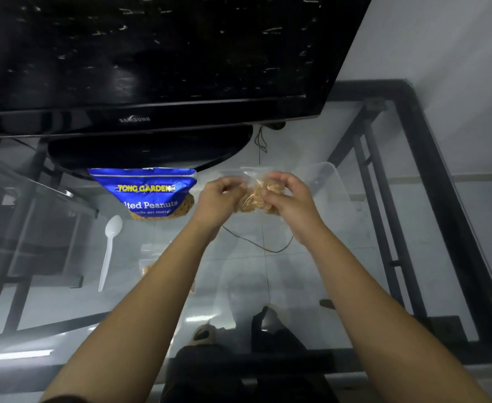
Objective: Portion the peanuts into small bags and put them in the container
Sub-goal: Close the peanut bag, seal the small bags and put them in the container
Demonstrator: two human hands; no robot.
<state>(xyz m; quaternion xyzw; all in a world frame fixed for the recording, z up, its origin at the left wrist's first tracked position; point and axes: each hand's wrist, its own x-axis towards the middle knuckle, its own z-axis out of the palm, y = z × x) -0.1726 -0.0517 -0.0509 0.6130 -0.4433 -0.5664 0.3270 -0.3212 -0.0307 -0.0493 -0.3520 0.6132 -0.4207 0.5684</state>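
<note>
Pinching small bag [258, 196] of peanuts: left hand [220, 199] and right hand [286, 199], above surface [311, 271]; container [326, 181] just right.

Person, head view. Left forearm [151, 301] and right forearm [363, 301] are bare from wrist to frame bottom. Left hand [220, 196] and right hand [285, 193] are bare too, nails too blurred to read. Above the table [239, 280], at its near left corner, a thin dark sleeve edge [64, 399] caps the left arm, colour unclear. Below the table, seen through the glass: black clothing [253, 382] on the lap and legs, soft folds, one small shiny highlight. Also below the table, a foot in a light tan slipper [202, 334], blurred.
</note>
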